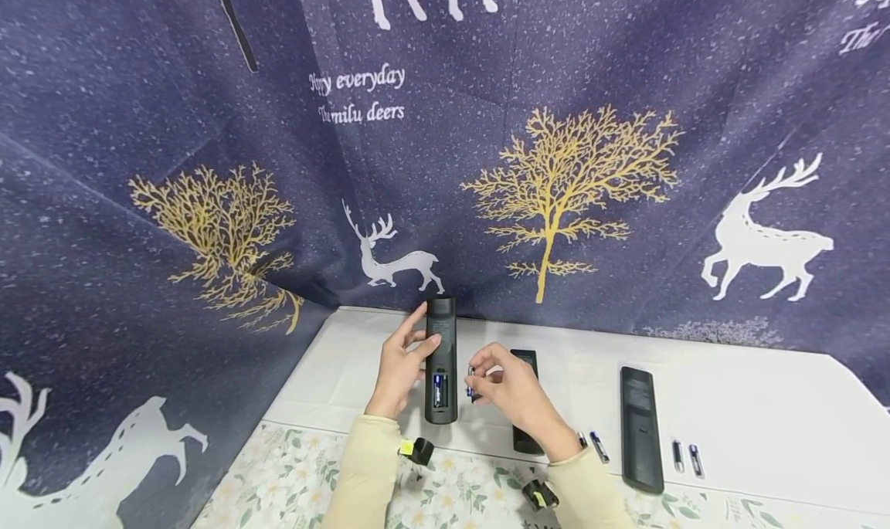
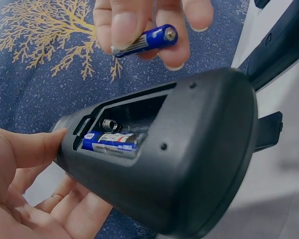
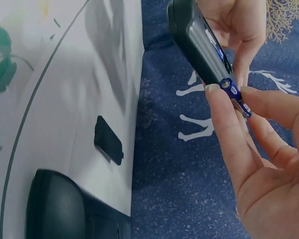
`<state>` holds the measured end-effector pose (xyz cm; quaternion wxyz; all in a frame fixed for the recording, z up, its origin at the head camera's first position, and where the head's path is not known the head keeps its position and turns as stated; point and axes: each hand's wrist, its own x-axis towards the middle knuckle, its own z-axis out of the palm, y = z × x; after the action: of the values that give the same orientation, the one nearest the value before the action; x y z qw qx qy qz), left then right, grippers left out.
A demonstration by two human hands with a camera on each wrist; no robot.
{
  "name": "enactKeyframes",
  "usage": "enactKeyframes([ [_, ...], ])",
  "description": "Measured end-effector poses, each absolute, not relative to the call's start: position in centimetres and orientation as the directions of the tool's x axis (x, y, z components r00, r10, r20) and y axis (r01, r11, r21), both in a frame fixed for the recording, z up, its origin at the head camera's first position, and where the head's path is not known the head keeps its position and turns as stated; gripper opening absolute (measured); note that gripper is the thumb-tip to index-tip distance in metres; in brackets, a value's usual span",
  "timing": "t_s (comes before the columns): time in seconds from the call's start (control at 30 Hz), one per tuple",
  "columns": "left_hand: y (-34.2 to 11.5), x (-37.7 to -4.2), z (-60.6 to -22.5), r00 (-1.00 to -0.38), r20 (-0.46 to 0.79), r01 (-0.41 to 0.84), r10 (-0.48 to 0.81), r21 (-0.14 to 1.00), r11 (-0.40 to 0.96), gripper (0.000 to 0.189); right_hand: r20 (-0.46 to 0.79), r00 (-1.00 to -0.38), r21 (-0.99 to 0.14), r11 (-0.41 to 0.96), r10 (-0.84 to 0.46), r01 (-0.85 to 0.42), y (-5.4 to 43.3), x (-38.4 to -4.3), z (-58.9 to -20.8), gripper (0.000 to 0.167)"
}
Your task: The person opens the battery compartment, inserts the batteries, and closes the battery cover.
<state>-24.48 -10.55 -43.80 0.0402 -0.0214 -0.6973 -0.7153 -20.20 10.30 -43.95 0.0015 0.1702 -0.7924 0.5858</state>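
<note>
Dark blue printed fabric is hanging at the far side of a white tabletop. We are finding the remote control gripped in the left hand, left of two others, thumb on its back face and fingers supporting underneath; we are judging that this grip is steadying the body while leaving the open compartment uncovered. One battery is lying inside, and the slot beside it is showing a bare spring. Just right, the right hand is pinching a loose battery by its sides, apparently to leave one end free. Farther right, we are noting another remote lying partly hidden behind the right arm, and a third remote resting with two spare batteries on its right, presumably being kept within reach.
</note>
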Motion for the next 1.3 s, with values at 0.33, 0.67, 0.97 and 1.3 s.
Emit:
enactKeyframes([
  [0.33, -10.5, -24.5, -43.9, -0.996, 0.087, 0.087, -0.033, 0.996, -0.016, 0.063, 0.209, -0.953, -0.934, 0.244, -0.219, -0.261, 9.3, -20.1, -44.1, 0.018],
  [0.67, -10.5, -24.5, -43.8, -0.995, 0.092, 0.093, -0.025, 0.996, -0.017, 0.061, 0.247, -0.94, -0.914, 0.266, -0.236, -0.306, 8.4, -19.6, -44.2, 0.018],
  [0.97, -10.5, -24.5, -43.7, -0.996, 0.088, 0.088, -0.024, 0.996, -0.014, 0.062, 0.297, -0.922, -0.848, 0.376, -0.247, -0.374, 7.0, -19.1, -44.6, 0.017],
  [1.3, -10.4, -24.4, -43.8, -0.995, 0.095, 0.096, -0.018, 0.995, -0.013, 0.061, 0.343, -0.921, -0.763, 0.517, -0.184, -0.387, 6.1, -18.5, -44.6, 0.021],
])
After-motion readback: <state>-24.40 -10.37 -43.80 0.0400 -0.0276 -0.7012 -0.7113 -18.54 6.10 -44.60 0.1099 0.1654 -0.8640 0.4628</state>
